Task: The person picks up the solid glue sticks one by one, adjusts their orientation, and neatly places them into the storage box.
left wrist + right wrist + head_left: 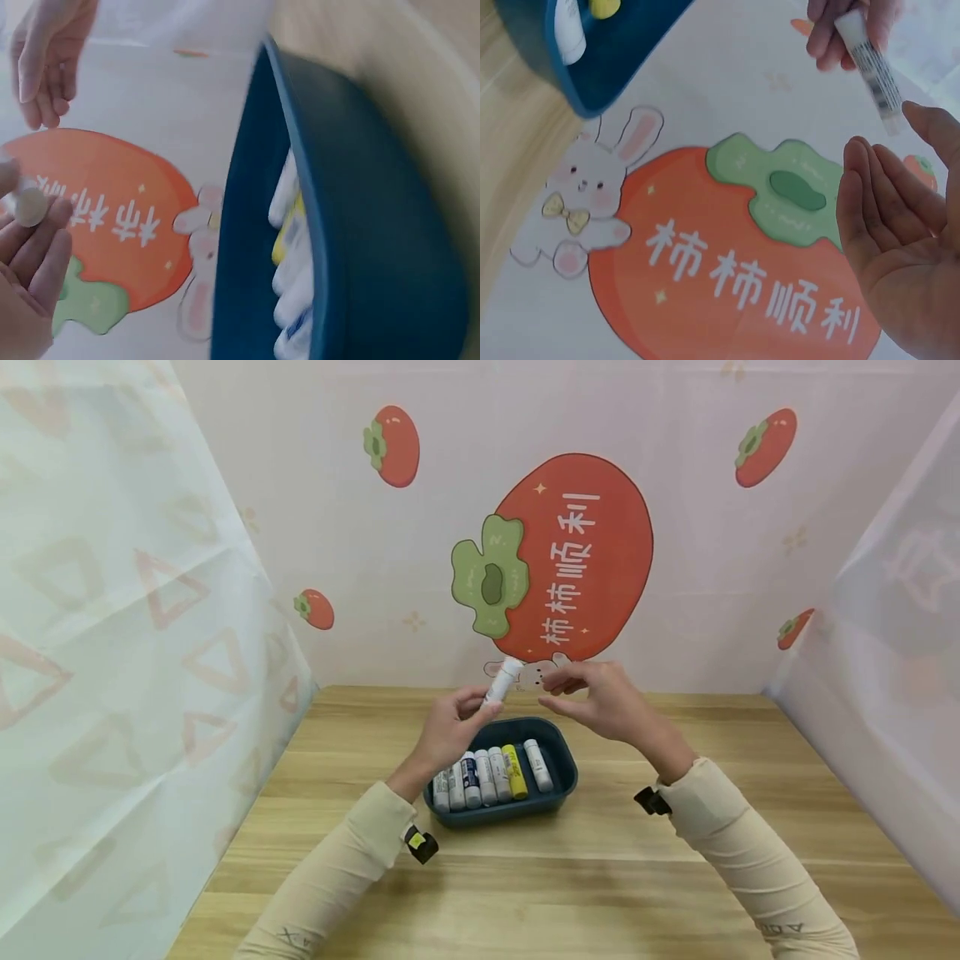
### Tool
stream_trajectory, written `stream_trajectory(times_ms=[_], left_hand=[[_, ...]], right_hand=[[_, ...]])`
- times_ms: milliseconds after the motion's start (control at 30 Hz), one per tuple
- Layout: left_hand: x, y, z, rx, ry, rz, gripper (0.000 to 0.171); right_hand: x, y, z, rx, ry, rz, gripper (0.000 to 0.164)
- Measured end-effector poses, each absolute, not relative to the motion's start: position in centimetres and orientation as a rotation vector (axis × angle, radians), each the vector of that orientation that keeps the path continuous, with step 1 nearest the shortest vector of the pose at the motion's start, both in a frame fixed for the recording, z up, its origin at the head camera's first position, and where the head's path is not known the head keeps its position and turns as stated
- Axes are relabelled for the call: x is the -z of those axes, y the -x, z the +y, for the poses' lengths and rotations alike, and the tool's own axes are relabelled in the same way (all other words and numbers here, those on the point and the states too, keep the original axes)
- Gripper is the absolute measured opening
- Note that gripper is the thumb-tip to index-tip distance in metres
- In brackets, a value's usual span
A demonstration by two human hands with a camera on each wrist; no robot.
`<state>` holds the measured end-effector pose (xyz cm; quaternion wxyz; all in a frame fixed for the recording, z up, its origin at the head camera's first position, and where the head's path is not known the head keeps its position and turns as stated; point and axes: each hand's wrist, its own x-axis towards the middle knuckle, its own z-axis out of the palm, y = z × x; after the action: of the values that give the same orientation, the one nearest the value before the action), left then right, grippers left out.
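My left hand [448, 728] pinches a white glue stick [505, 678] between thumb and fingers, holding it tilted above the back of a dark blue bin [498, 817]. Black print runs along its side in the right wrist view. Just right of it, my right hand [600, 700] hovers with bent, parted fingers and thumb, apart from the stick and holding nothing. Several glue sticks lie side by side in the bin, mostly white, one with a dark blue label [470, 779] and one yellow stick [514, 772]. A single white stick [537, 766] lies apart at the bin's right.
The bin stands on a wooden table [600, 893]. Behind it rises a pale backdrop [697, 568] printed with red persimmons. White sheets [135, 635] hang along the left and right sides.
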<state>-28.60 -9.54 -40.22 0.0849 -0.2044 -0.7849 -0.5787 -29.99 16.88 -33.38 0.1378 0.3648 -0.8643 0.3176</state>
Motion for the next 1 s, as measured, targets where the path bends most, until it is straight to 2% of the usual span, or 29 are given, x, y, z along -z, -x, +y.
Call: stream_trajectory(times_ms=[133, 267, 600, 767, 1000], left_hand=[[40.2, 28.7, -9.2, 2.255, 0.431, -2.091, 0.04], [40.3, 28.5, -8.7, 2.475, 0.32, -1.959, 0.043], [41.7, 27.8, -7.5, 2.56, 0.176, -1.94, 0.047], [41.8, 27.6, -7.2, 2.594, 0.094, -1.89, 0.043], [42.0, 27.5, -7.2, 2.604, 0.108, -1.901, 0.047]], right_hand=[[34.0, 29.7, 15.8, -1.084, -0.994, -2.541, 0.028], [34.9, 29.7, 14.2, -1.26, -0.917, -2.569, 0.031], [38.2, 30.2, 11.3, -1.474, -0.84, -2.558, 0.031], [38.3, 30.4, 11.2, -1.547, -0.827, -2.573, 0.028], [38.0, 30.5, 11.3, -1.576, -0.839, -2.638, 0.026]])
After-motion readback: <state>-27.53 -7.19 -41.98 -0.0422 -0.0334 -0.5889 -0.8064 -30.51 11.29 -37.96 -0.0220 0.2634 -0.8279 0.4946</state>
